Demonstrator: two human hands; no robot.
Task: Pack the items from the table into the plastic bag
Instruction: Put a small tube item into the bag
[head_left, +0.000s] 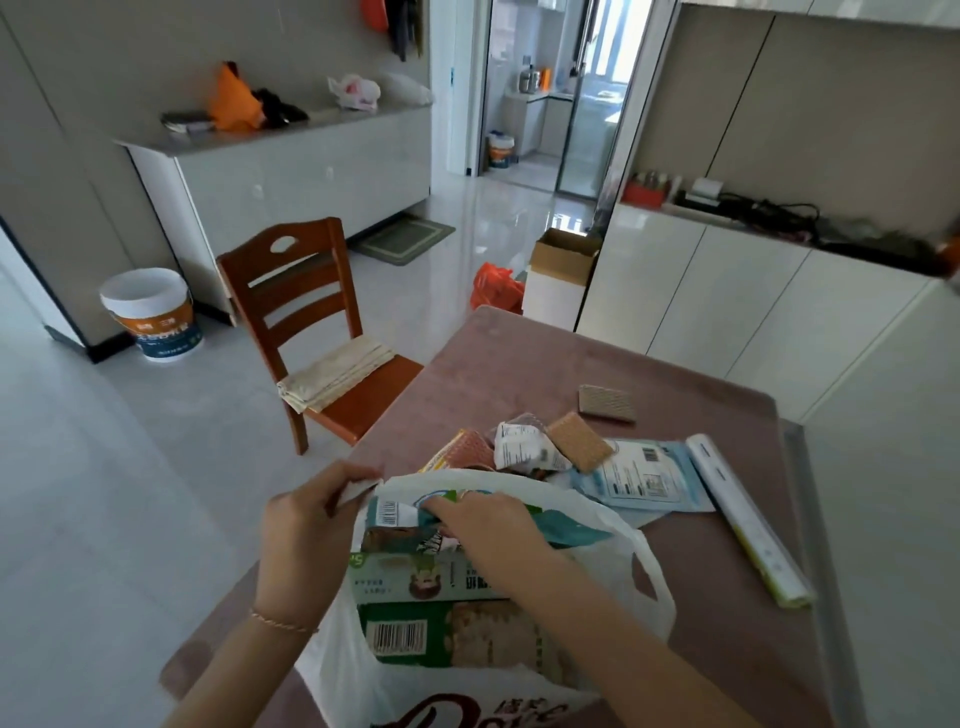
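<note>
Fingers (358, 475) of your left hand (306, 535) pinched one plastic bag's (623, 525) rim. Your right hand (483, 525) gripped one teal packet (561, 527) inside; two wafers (579, 449) lay beyond.

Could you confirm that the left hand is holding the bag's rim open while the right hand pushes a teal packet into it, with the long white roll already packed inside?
Not quite: in the head view the long white roll lies on the table, outside the bag. The left hand and right hand, on the teal packet, are as described.

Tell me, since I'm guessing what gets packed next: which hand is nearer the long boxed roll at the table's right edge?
Right. The right hand is inside the plastic bag, on the boxed roll's side; the left hand pinches the bag's far rim.
</note>
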